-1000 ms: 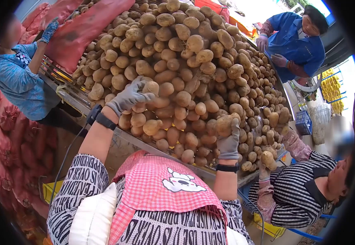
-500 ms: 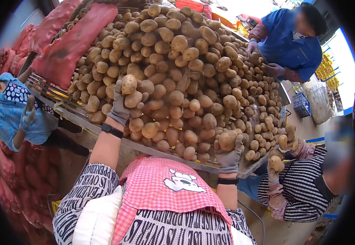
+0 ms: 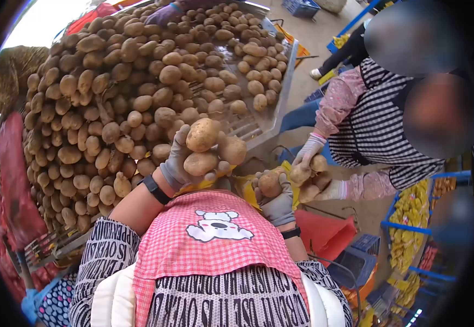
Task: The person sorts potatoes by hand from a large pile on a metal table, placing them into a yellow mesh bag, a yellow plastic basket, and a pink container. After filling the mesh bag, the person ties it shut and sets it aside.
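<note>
Table (image 3: 259,121) cropped above, left grip (image 3: 176,166) curled round potatoes (image 3: 203,135), fingers (image 3: 181,136) partly hidden, right grip (image 3: 280,206) round one potato (image 3: 270,185)

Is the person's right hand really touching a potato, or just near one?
Touching. The head view shows the right hand cupping a potato, with the glove's grey fingers against its side.

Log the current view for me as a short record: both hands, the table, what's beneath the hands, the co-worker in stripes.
Left hand: gloved, holding several potatoes
Right hand: gloved, holding at least one potato
Table: heaped with more potatoes
Beneath hands: yellow material, partly hidden
Co-worker: gloved hands holding potatoes
</note>
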